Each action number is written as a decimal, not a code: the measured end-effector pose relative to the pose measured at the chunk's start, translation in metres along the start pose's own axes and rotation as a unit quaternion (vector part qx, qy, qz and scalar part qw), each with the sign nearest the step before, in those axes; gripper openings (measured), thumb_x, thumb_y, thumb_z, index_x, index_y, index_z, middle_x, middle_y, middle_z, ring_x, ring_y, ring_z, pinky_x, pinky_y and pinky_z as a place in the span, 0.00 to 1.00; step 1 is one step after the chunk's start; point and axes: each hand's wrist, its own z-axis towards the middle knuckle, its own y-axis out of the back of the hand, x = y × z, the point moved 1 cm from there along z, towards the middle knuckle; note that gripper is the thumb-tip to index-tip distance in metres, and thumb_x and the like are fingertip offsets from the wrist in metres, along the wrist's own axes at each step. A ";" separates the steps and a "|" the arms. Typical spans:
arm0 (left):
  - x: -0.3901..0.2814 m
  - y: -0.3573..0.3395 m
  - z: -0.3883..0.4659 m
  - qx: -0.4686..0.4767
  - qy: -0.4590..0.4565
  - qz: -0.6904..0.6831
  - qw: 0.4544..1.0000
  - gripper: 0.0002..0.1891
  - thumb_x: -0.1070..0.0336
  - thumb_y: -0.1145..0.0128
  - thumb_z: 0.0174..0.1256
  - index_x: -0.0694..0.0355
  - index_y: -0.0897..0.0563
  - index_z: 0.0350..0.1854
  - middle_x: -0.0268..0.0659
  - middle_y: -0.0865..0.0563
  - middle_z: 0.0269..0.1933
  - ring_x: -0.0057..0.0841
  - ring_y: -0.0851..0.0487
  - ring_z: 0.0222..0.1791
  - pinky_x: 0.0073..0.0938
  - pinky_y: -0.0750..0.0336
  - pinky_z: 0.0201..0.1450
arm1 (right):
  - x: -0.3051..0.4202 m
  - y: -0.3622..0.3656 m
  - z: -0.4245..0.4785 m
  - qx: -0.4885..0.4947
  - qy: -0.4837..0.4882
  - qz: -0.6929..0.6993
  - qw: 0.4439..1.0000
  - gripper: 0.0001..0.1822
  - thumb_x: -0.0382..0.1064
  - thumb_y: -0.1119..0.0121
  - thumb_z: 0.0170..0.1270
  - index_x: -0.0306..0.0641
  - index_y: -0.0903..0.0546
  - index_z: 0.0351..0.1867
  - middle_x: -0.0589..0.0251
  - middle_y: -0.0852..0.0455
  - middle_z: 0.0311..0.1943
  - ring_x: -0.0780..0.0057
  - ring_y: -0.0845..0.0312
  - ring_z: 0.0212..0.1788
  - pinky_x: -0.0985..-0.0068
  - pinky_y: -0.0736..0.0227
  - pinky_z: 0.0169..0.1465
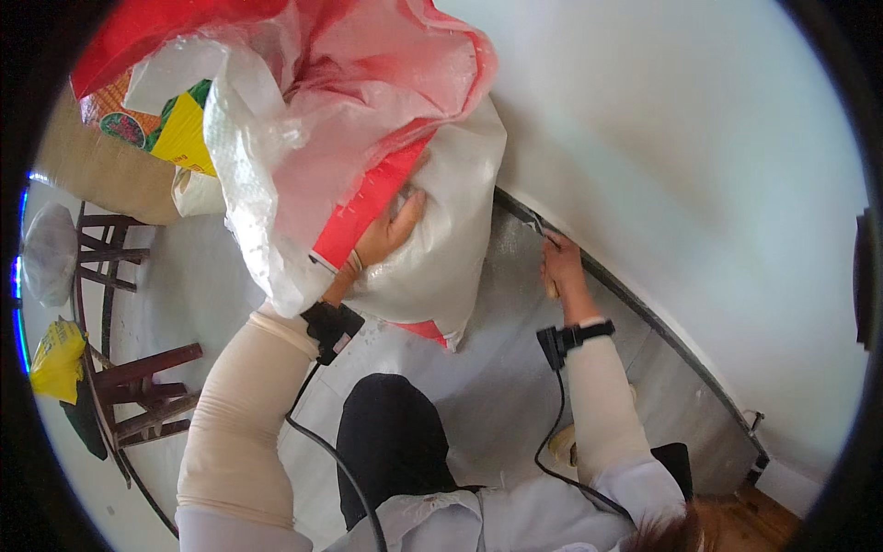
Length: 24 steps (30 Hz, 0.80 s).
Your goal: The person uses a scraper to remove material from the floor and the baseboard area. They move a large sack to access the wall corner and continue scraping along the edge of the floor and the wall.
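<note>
A large white woven plastic sack (pixel 441 207) with red parts stands on the floor against the wall. Pressed flat to its side is my left hand (pixel 393 231), its fingers partly hidden under a red-edged fold. Another woven bag (pixel 241 138) with red, yellow and green print drapes over the sack and my left wrist. Near the black baseboard, to the right of the sack, my right hand (pixel 562 262) grips a thin tool (pixel 550 235) with a light handle; its tip lies by the baseboard, and its exact kind cannot be told.
Dark wooden stools (pixel 148 366) stand at the left, with a yellow plastic bag (pixel 58 359) beside them. A tan sack or covered bulk (pixel 103 165) is at the upper left. The white wall (pixel 690 207) and its black baseboard (pixel 641 317) run along the right. Cables hang from both wrist straps.
</note>
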 end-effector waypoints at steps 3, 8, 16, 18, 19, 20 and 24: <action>0.002 -0.002 -0.006 0.006 0.007 0.004 1.000 0.23 0.65 0.51 0.56 0.64 0.31 0.57 0.49 0.31 0.59 0.44 0.35 0.61 0.34 0.42 0.64 | 0.007 -0.017 -0.003 -0.005 -0.089 0.014 0.996 0.16 0.35 0.51 0.64 0.36 0.27 0.52 0.66 0.26 0.20 0.78 0.34 0.16 0.78 0.37 0.19; 0.010 0.001 -0.012 0.015 0.026 -0.001 1.000 0.23 0.66 0.52 0.57 0.64 0.32 0.57 0.50 0.33 0.60 0.44 0.36 0.62 0.34 0.42 0.64 | 0.003 -0.025 -0.008 0.005 -0.068 0.007 0.998 0.15 0.34 0.51 0.62 0.34 0.26 0.51 0.61 0.23 0.22 0.76 0.31 0.18 0.76 0.35 0.21; 0.019 -0.018 -0.012 0.008 0.029 -0.028 0.999 0.23 0.67 0.53 0.58 0.65 0.32 0.58 0.50 0.33 0.61 0.44 0.37 0.62 0.33 0.44 0.65 | 0.008 -0.023 -0.010 -0.034 -0.099 0.027 0.994 0.14 0.32 0.52 0.61 0.31 0.25 0.47 0.59 0.23 0.21 0.72 0.30 0.17 0.74 0.34 0.21; 0.027 0.012 -0.037 0.030 0.054 0.026 0.998 0.23 0.67 0.53 0.58 0.65 0.32 0.58 0.50 0.33 0.60 0.44 0.37 0.62 0.33 0.44 0.65 | 0.068 -0.060 -0.055 0.013 -0.122 0.104 0.987 0.13 0.32 0.52 0.60 0.29 0.24 0.44 0.57 0.23 0.21 0.72 0.30 0.17 0.73 0.34 0.22; 0.022 0.000 -0.026 0.017 0.039 0.005 0.999 0.23 0.67 0.52 0.58 0.65 0.32 0.58 0.50 0.33 0.60 0.44 0.37 0.62 0.33 0.44 0.65 | 0.052 -0.041 -0.041 -0.021 -0.090 0.074 0.993 0.12 0.31 0.52 0.60 0.29 0.24 0.43 0.57 0.23 0.21 0.72 0.30 0.17 0.73 0.34 0.22; 0.016 -0.008 -0.015 0.007 0.023 -0.014 1.000 0.23 0.67 0.52 0.58 0.65 0.32 0.58 0.50 0.33 0.60 0.44 0.37 0.62 0.33 0.44 0.65 | 0.026 -0.024 -0.018 -0.052 -0.059 0.044 0.996 0.12 0.31 0.51 0.59 0.29 0.24 0.42 0.56 0.23 0.21 0.71 0.30 0.17 0.72 0.35 0.21; 0.007 -0.019 -0.003 0.004 0.019 -0.041 0.999 0.23 0.68 0.52 0.57 0.65 0.31 0.57 0.49 0.32 0.60 0.44 0.37 0.62 0.33 0.44 0.65 | -0.007 -0.023 0.034 -0.066 -0.175 0.028 0.982 0.11 0.32 0.50 0.58 0.29 0.23 0.41 0.53 0.21 0.23 0.71 0.28 0.19 0.72 0.34 0.22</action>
